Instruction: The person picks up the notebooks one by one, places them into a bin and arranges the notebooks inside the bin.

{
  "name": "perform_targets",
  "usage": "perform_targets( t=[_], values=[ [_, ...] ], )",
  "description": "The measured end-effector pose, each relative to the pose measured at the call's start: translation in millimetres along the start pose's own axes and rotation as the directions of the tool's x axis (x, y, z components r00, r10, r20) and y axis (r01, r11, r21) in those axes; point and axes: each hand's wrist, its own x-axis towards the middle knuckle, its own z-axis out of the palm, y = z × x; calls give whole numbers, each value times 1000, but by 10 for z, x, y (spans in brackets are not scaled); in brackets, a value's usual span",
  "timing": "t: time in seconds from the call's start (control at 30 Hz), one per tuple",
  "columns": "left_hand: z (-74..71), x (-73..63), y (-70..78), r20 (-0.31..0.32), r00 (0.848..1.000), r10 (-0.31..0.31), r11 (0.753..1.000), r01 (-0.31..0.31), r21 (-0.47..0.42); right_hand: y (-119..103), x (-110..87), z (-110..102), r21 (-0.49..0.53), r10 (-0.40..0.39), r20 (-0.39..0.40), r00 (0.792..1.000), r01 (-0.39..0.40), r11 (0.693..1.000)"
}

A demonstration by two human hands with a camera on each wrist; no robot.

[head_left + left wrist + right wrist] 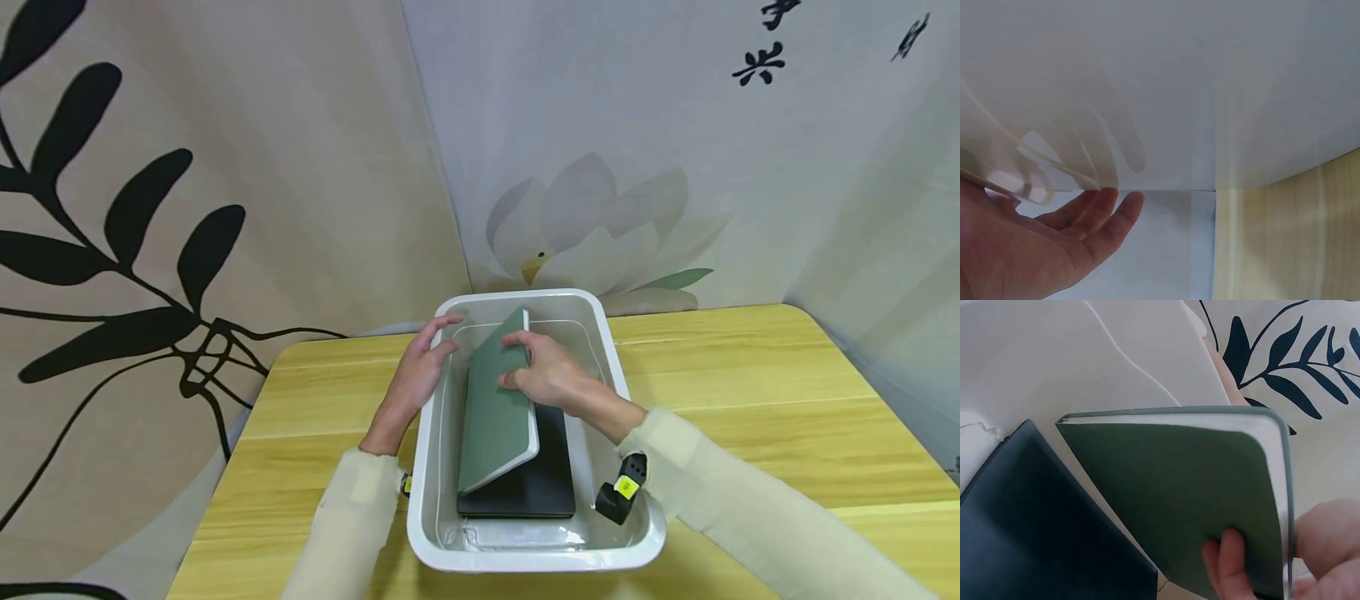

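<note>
A green notebook point(495, 408) with white page edges stands tilted over a black notebook point(551, 467) inside a white plastic tub point(536, 560). My right hand point(547, 371) pinches the green one by its right edge. In the right wrist view, two fingers point(1232, 562) press against the cover on one side and the thumb lies on the other. The dark notebook point(1054, 519) lies flat on the tub floor, partly covered in the head view. At the tub's upper left rim is my left hand point(422, 367), its fingers loosely extended. The left wrist view has its fingers point(1094, 234) beside the glossy outer wall.
The tub stands on a yellow wood-grain table point(750, 400), with table surface on both sides. Behind the table hangs a pale cloth backdrop point(337, 167) printed with black leaves and a flower. A small black camera point(622, 490) is strapped to the right wrist.
</note>
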Motion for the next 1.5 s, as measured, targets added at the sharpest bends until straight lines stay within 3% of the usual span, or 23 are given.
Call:
perform_targets(
  t=[0.87,1.5],
  values=[
    [-6,-3,13,4,1000,-3,1000,3,9,40,16,27,0,16,41,999,-16,1000],
    [-8,-29,24,13,1000,-6,1000,6,-17,40,-13,64,47,27,127,992,-33,998]
  ],
)
